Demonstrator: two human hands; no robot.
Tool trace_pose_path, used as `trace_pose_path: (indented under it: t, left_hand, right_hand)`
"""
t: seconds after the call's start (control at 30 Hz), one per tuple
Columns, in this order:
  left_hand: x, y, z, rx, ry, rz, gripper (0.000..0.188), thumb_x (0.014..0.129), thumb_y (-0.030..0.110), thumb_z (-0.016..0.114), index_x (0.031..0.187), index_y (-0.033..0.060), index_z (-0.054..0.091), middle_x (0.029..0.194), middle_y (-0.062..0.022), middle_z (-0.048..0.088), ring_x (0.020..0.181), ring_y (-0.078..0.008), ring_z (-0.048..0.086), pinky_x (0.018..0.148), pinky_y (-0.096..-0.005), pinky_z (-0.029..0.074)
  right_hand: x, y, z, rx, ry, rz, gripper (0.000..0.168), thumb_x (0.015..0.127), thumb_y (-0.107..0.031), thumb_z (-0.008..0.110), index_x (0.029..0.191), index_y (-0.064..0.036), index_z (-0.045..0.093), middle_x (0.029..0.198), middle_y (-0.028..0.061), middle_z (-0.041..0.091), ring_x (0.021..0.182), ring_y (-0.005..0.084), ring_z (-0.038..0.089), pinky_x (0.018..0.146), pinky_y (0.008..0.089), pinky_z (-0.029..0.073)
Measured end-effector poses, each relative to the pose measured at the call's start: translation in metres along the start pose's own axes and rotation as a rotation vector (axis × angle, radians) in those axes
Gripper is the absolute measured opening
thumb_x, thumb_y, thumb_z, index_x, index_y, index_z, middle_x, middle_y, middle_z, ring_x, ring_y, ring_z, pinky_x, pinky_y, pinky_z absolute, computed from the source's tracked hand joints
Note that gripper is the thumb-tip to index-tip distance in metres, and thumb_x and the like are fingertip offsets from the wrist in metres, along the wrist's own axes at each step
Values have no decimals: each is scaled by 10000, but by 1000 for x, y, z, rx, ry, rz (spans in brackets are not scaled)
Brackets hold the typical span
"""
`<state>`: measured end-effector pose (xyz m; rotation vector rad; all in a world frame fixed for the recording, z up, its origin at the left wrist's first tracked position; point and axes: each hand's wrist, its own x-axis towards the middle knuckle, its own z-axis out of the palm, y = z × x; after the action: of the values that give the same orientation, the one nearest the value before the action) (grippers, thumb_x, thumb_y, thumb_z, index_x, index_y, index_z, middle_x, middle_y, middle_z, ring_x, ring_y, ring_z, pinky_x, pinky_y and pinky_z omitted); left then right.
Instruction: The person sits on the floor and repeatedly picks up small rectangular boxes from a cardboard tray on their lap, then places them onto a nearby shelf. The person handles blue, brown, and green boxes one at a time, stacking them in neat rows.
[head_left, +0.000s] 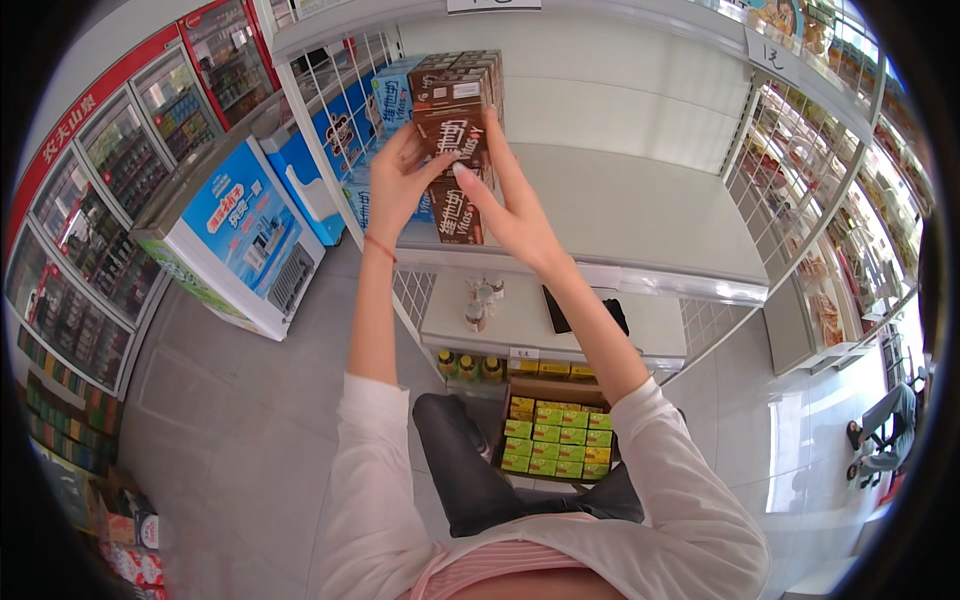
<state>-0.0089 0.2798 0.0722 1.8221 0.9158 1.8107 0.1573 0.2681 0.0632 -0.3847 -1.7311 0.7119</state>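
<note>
Both hands are on a brown Vitasoy drink carton (472, 139) at the upper shelf's left end. My left hand (401, 176) holds its left side, thumb across the front. On the right side lie the extended fingers of my right hand (510, 206), with its thumb near the lower front. Another brown carton (457, 217) stands below and in front of the held one. Behind are more stacked brown cartons (476, 64). Light blue cartons (391, 97) form a row to their left, partly hidden by my left hand. The white shelf board (622, 195) extends to the right.
Small jars (475, 315) and a dark flat device (556, 311) lie on the lower shelf (652, 330). Beneath it, a cardboard box (551, 390) holds green and yellow cartons. A chest freezer (232, 232) stands left; wire side panels (795, 161) bound the shelf. A person's legs (889, 424) show far right.
</note>
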Motion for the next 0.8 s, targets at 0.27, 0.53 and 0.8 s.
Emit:
trace_pose_path:
  t: [0.27, 0.53, 0.8]
  left_hand:
    - [8, -32, 23, 113, 87, -70, 373, 850, -16, 584, 1213, -28, 501, 1107, -109, 637, 1007, -159, 607, 833, -280, 494]
    - [25, -31, 27, 352, 161, -84, 503, 832, 127, 575, 1265, -22, 367, 1014, -173, 645, 889, -291, 649, 761, -339, 505]
    - [47, -34, 24, 222, 119, -377, 432, 847, 182, 496, 1158, -92, 375, 978, -166, 611, 862, -252, 608, 772, -343, 476]
  right_hand:
    - [25, 28, 20, -324, 125, 35, 797, 916, -454, 479, 1433, 63, 162, 1462, 303, 208, 1344, 454, 224, 1098, 457, 206]
    - [28, 21, 26, -297, 61, 303, 860, 891, -543, 446, 1435, 56, 155, 1458, 317, 203, 1335, 472, 215, 1082, 531, 159]
    - [36, 55, 28, -148, 93, 204, 913, 898, -589, 410, 1440, 71, 86, 1454, 377, 82, 1392, 453, 30, 1113, 504, 58]
